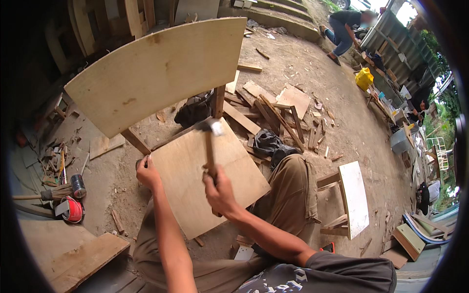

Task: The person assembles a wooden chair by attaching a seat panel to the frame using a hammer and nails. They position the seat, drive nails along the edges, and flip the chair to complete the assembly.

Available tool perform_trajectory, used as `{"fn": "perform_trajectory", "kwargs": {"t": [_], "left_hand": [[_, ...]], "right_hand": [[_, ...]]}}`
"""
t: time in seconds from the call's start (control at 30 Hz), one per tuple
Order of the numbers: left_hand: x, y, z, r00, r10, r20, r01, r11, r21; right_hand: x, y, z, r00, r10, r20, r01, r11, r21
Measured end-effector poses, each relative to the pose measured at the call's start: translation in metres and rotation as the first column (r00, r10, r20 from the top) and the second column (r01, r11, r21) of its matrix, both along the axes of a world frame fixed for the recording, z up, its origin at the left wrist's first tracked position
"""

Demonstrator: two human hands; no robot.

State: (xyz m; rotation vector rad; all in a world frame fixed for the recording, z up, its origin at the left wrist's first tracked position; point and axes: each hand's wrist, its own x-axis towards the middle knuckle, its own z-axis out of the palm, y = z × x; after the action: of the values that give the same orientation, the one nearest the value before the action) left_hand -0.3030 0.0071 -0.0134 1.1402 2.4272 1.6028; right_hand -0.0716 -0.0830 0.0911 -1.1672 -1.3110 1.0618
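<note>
A wooden chair stands before my knees, with a broad plywood backrest point(161, 73) and a square plywood seat point(195, 180). My right hand point(218, 192) is wrapped round the handle of a hammer point(210, 151), raised over the seat; its metal head is smeared by motion. My left hand point(148, 173) is closed at the seat's left edge, beside the foot of the left back post point(136, 141). Whatever its fingers hold there, if anything, is hidden.
Scrap boards point(244, 117) and black plastic bags point(268, 144) lie beyond the seat. A small stool with a white top point(354, 200) stands at right. A red tape reel point(73, 210), a can point(78, 186) and a broom point(56, 193) sit at left. Another person point(342, 31) bends over far right.
</note>
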Motion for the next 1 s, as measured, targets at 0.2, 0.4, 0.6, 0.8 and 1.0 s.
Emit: {"fn": "perform_trajectory", "kwargs": {"t": [0.2, 0.4, 0.6, 0.8, 1.0], "left_hand": [[-0.002, -0.001, 0.002, 0.999, 0.024, 0.046, -0.023, 1.000, -0.021], [-0.002, -0.006, 0.008, 0.997, 0.026, 0.070, -0.032, 0.996, 0.086], [0.000, -0.011, 0.011, 0.994, 0.035, 0.104, -0.042, 0.997, 0.068], [0.000, -0.009, 0.003, 0.992, 0.045, 0.115, -0.055, 0.995, 0.085], [0.001, -0.009, 0.007, 0.982, 0.035, 0.188, -0.054, 0.994, 0.097]], "right_hand": [[0.008, -0.006, 0.026, 0.857, 0.159, -0.490, -0.139, 0.987, 0.077], [-0.035, 0.020, -0.023, 0.855, 0.330, 0.401, -0.353, 0.936, -0.019], [-0.064, 0.049, -0.037, 0.735, 0.377, 0.564, -0.506, 0.858, 0.086], [-0.076, 0.052, -0.043, 0.695, 0.375, 0.614, -0.525, 0.848, 0.076], [-0.077, 0.053, -0.044, 0.703, 0.381, 0.600, -0.510, 0.859, 0.051]]}}
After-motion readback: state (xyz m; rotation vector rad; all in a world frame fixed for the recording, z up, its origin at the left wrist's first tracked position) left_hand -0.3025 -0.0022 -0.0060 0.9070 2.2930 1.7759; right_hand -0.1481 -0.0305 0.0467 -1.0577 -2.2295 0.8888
